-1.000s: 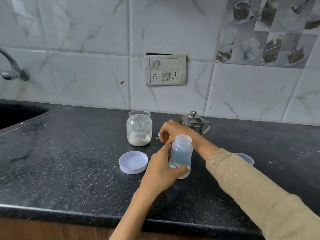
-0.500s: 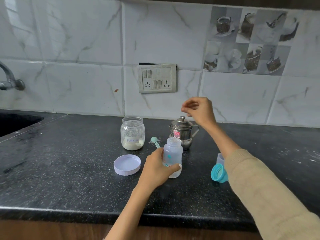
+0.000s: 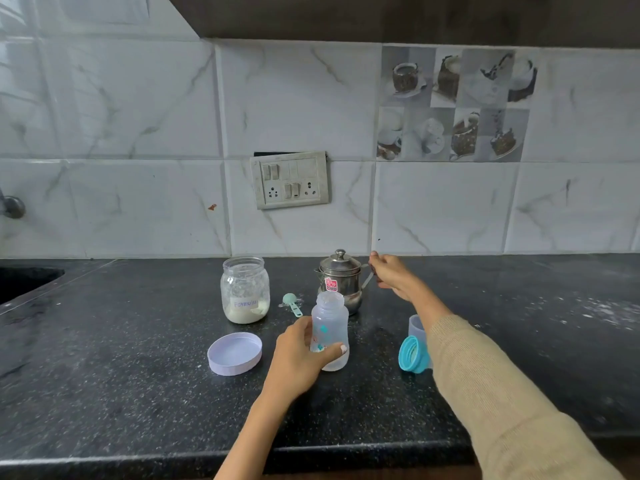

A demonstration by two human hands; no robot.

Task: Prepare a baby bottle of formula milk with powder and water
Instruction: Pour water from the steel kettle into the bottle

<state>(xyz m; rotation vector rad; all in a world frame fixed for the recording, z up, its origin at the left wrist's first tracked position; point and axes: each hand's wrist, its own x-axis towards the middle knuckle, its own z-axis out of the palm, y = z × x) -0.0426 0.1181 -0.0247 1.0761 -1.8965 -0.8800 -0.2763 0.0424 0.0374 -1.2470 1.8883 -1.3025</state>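
My left hand (image 3: 298, 358) holds the clear, uncapped baby bottle (image 3: 329, 327) upright on the black counter (image 3: 138, 393). My right hand (image 3: 389, 275) is closed around the handle of the small lidded steel pot (image 3: 339, 280) standing just behind the bottle. A glass jar (image 3: 245, 289) labelled formula, with white powder at its bottom, stands open to the left. The teal scoop (image 3: 292, 304) lies on the counter between jar and pot. The jar's white lid (image 3: 234, 353) lies upside down left of the bottle.
The bottle's teal ring cap (image 3: 412, 354) and a clear cover (image 3: 416, 326) lie to the right, partly behind my right sleeve. A sink (image 3: 24, 280) and tap sit at far left. A switch panel (image 3: 290, 179) hangs on the tiled wall. White specks dust the counter at right.
My right hand put the scoop down by the jar, rose above the pot, then came down onto the pot's handle. My left hand stayed on the bottle. The view tilted upward.
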